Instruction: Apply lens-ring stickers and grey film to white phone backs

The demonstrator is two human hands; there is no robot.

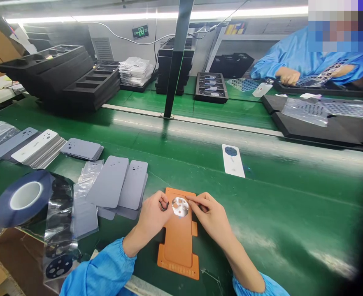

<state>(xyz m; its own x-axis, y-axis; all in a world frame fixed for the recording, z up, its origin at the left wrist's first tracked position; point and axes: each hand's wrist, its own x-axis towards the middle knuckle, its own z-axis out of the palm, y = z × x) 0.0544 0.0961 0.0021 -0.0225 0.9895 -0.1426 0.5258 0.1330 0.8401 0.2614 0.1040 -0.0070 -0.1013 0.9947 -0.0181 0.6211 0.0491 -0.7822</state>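
An orange phone-shaped fixture (178,238) lies on the green table in front of me. At its upper end is a shiny round silver piece with several holes (180,206), like a camera-lens cover sticker. My left hand (155,213) is closed at the left edge of this piece, its fingers curled around a small dark thing or gap that I cannot make out. From the right, my right hand (210,213) pinches with thumb and index finger at the piece's edge. Grey phone back panels (109,181) lie in overlapping stacks left of my left hand.
A roll of blue film (24,199) at left trails a strip of dark round stickers (59,265). A white panel with a dark round sticker (233,160) lies further right. Black trays (85,82) are stacked behind. Across the table, a person in blue sleeves (283,57) handles a perforated sheet.
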